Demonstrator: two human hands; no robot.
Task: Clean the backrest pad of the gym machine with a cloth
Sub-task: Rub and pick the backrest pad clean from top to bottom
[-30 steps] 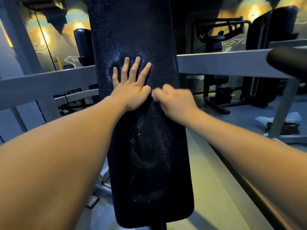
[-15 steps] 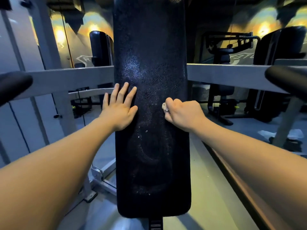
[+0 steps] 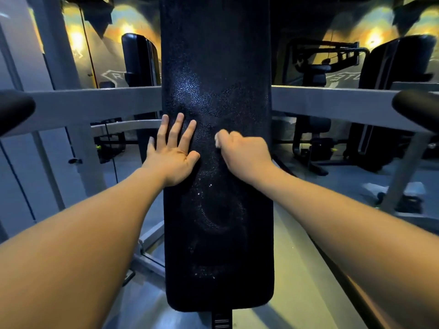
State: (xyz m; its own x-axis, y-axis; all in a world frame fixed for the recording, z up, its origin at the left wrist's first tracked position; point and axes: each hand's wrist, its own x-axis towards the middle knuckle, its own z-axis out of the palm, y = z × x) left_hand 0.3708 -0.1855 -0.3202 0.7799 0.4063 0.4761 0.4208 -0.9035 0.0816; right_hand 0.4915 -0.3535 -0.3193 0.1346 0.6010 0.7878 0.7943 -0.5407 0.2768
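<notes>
- My left hand (image 3: 172, 160) lies flat on the long black textured backrest pad (image 3: 221, 233), at its left edge. Fingers (image 3: 177, 129) straight, moderately spread, pointing up the pad; thumb angled toward the midline. It holds nothing.
- My right hand (image 3: 244, 154) is fisted, fingers curled tight round a small pale crumpled cloth (image 3: 217, 140). Only a blurred scrap shows at the left of the knuckles. The fist bears on the pad face, just right of the midline.
- Hands near each other, not touching, about mid-height on the pad.
- Pad stands upright before me, long axis vertical, face toward me. Pale specks and swirled streaks on the lower half; a sheen above my left hand.
- My left forearm crosses the pad's left edge.
- A grey metal crossbar (image 3: 95, 103) runs level behind the pad, out to both sides.
- A black rounded padded grip (image 3: 14, 112) juts in at the left edge of view, a second grip (image 3: 418, 108) at the right.
- Dark gym machines (image 3: 316, 74) stand well behind, to the right.
</notes>
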